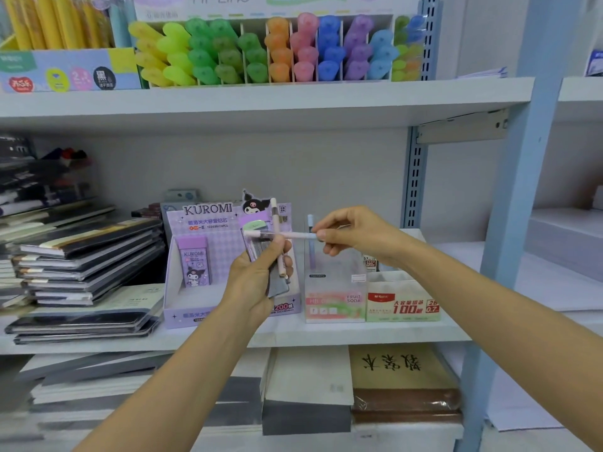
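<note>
Pinching a sideways pen (293, 235) in right hand (355, 234) fingertips; left hand (253, 282) fingers wrap lead case (256, 247) plus upright pen (275, 216).

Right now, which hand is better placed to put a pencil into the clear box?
Right. The right hand pinches the horizontal pencil close above the clear box; the left hand, by the Kuromi display, grips an upright pencil and a grey case.
</note>
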A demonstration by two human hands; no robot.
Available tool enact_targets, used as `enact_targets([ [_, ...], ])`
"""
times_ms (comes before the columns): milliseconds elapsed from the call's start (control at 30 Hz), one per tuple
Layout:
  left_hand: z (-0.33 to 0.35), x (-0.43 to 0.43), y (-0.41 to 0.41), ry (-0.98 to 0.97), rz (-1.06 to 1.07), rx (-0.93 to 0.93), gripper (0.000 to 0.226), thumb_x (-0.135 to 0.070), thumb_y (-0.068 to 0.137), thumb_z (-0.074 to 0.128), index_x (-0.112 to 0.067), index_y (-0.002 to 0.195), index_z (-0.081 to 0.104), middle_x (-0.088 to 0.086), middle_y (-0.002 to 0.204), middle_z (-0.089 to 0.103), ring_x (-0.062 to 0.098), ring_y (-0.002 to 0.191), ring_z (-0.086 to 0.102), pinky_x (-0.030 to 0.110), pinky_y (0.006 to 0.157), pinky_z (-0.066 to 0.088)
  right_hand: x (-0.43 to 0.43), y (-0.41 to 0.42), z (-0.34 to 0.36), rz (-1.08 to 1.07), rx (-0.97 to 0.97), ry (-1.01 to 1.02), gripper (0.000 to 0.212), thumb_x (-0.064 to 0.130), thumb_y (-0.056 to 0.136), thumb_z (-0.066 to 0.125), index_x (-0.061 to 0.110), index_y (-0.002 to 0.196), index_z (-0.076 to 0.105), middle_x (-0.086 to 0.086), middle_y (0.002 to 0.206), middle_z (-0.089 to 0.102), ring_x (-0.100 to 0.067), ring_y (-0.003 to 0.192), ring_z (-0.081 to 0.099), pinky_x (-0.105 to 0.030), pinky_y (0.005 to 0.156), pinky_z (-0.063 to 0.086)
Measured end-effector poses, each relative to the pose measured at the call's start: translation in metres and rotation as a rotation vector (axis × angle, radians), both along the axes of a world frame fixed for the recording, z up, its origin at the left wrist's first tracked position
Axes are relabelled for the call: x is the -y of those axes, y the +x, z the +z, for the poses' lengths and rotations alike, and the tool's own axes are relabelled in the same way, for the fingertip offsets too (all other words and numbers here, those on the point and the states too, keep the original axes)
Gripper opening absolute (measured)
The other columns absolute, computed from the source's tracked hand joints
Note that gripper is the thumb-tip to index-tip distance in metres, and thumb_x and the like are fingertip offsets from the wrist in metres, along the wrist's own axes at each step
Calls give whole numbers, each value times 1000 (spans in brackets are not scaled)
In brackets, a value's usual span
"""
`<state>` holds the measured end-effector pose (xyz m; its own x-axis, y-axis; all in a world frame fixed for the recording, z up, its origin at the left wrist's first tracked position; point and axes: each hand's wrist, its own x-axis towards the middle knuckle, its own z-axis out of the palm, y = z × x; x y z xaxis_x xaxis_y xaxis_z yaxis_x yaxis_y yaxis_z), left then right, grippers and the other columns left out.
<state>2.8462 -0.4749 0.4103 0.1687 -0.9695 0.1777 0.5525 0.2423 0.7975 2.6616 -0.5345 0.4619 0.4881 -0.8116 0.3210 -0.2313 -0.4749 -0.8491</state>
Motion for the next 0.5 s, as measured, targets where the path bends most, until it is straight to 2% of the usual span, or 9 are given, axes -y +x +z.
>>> enact_targets([
  [133, 5, 2, -2, 13, 45, -30, 12, -12, 83, 69, -2, 90, 66, 7, 69, 65, 14, 49, 54, 22, 48, 50, -6, 2, 3, 61, -207, -78, 16, 14, 98, 53, 11, 108, 65, -7, 78, 66, -10, 66, 66, -18, 65, 53],
  [233, 9, 2, -5, 8, 72, 29, 16, -11, 77, 73, -3, 89, 66, 8, 65, 64, 14, 47, 55, 22, 48, 51, -11, 7, 0, 107, -270, -40, 19, 12, 103, 37, 4, 107, 54, -2, 79, 59, -8, 58, 58, -21, 58, 49],
  [300, 11, 2, -9, 0, 83, 83, 16, -11, 79, 73, -2, 91, 66, 7, 65, 64, 14, 47, 56, 22, 48, 51, -11, 10, -1, 55, -214, 3, 21, 14, 103, 28, 7, 103, 47, 1, 72, 51, -6, 49, 42, -20, 49, 38],
  [367, 13, 3, -11, 1, 72, 140, 16, -13, 80, 73, -2, 90, 66, 7, 67, 65, 14, 48, 56, 22, 47, 50, -9, 9, 1, -56, -65, 58, 24, 19, 103, 26, 9, 101, 47, 4, 64, 40, -6, 45, 29, -18, 43, 26],
  [433, 12, 2, -14, -10, 38, 232, 9, -15, 81, 73, -6, 82, 69, 6, 70, 68, 14, 49, 56, 23, 48, 50, -7, 4, 5, -97, 110, 121, 27, 31, 104, 33, 11, 96, 49, 7, 57, 35, -7, 43, 24, -18, 42, 19],
  [500, 10, -1, -20, -37, 1, 337, 8, -16, 83, 72, -10, 77, 72, 4, 71, 70, 13, 50, 57, 23, 49, 50, -9, -2, 5, -97, 204, 111, 36, 41, 103, 36, 12, 89, 52, 9, 52, 34, -6, 41, 29, -18, 42, 23],
])
